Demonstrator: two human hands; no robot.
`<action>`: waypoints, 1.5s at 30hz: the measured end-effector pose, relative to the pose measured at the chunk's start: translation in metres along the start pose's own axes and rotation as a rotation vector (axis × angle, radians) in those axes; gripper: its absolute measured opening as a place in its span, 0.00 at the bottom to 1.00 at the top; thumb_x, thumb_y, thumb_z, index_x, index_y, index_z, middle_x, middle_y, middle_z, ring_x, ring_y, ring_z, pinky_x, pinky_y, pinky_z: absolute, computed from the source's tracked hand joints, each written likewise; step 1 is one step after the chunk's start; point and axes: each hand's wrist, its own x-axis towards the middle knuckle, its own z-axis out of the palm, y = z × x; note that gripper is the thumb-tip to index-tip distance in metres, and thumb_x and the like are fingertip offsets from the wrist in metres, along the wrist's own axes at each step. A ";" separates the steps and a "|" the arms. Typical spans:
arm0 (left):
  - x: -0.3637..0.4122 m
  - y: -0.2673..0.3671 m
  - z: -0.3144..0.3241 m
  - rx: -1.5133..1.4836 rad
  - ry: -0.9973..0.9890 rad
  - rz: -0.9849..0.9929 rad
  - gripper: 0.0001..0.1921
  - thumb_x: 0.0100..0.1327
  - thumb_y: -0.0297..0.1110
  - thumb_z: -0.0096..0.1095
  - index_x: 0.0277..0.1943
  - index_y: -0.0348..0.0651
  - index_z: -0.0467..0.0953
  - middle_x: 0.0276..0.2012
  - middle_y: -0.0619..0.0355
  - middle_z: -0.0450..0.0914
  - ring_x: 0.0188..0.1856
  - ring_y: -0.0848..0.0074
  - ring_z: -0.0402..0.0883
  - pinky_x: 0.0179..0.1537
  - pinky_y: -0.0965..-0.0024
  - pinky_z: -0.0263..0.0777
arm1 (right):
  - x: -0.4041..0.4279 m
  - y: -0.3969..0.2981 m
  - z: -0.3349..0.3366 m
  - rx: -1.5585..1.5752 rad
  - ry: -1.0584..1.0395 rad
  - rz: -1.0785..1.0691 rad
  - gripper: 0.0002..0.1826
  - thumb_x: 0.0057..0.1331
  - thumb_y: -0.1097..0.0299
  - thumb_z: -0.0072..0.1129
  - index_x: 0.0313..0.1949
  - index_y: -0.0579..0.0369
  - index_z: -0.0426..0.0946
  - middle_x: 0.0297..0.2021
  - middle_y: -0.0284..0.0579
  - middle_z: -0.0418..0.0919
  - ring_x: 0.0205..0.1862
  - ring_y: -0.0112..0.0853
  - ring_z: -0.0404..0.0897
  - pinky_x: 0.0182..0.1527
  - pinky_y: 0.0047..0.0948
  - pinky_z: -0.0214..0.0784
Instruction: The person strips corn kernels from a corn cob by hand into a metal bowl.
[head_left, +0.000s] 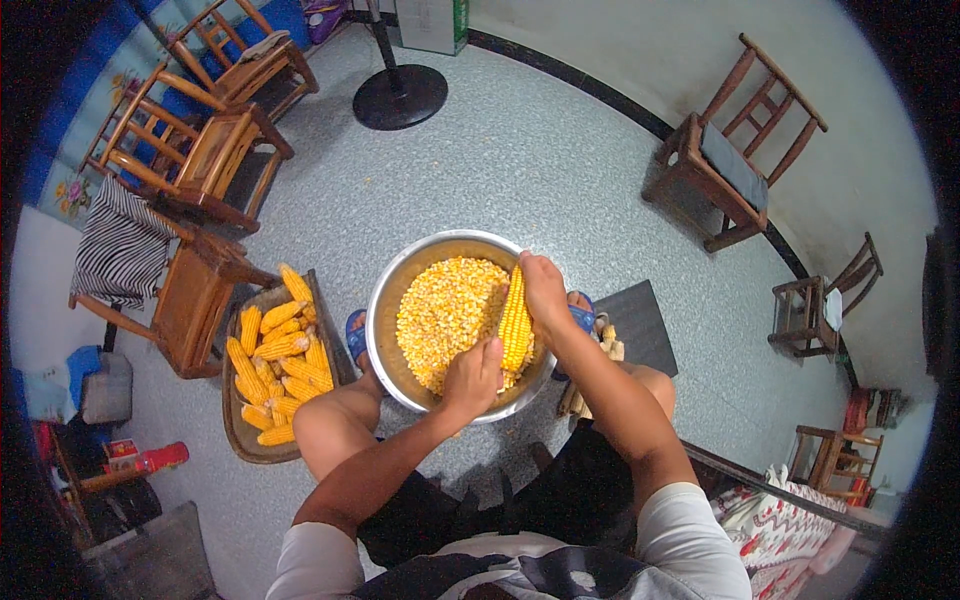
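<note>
Over a wide metal basin (384, 352), my right hand (546, 294) grips the upper end of a yellow corn cob (516, 322). The cob is tilted, its rows of kernels facing up. My left hand (472, 379) is closed against the cob's lower left side, with the thumb on it. A thin dark edge runs along the cob above the left thumb; whether it is a tool or a shadow I cannot tell. Loose corn kernels (446, 319) cover the bottom of the basin, which stands on the floor between my feet.
At left, a shallow brown tub (238, 439) holds several whole cobs (285, 345). Stripped cobs (611, 346) lie at right by a dark mat (637, 322). Wooden chairs (217, 161) line the left; another chair (739, 150) stands by the right wall. A black round stand base (400, 97) is ahead.
</note>
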 end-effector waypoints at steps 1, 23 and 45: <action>0.000 0.000 0.001 0.001 0.015 0.001 0.24 0.73 0.48 0.35 0.33 0.37 0.74 0.14 0.52 0.73 0.20 0.58 0.77 0.28 0.56 0.69 | 0.001 0.002 0.000 0.001 0.001 0.000 0.16 0.69 0.58 0.48 0.38 0.61 0.73 0.30 0.39 0.74 0.33 0.25 0.71 0.36 0.27 0.66; 0.016 -0.010 0.002 -0.270 0.142 -0.157 0.25 0.74 0.47 0.38 0.43 0.29 0.74 0.24 0.55 0.77 0.16 0.74 0.75 0.16 0.73 0.69 | -0.006 0.000 0.007 0.066 -0.011 0.034 0.16 0.69 0.58 0.48 0.38 0.61 0.73 0.31 0.39 0.75 0.33 0.25 0.71 0.39 0.28 0.66; 0.024 -0.028 0.007 -0.146 0.195 -0.065 0.22 0.73 0.44 0.42 0.38 0.32 0.76 0.26 0.51 0.78 0.30 0.68 0.77 0.37 0.64 0.69 | -0.023 -0.012 0.012 0.055 -0.139 -0.001 0.15 0.71 0.59 0.46 0.40 0.59 0.73 0.30 0.37 0.74 0.34 0.23 0.72 0.39 0.26 0.67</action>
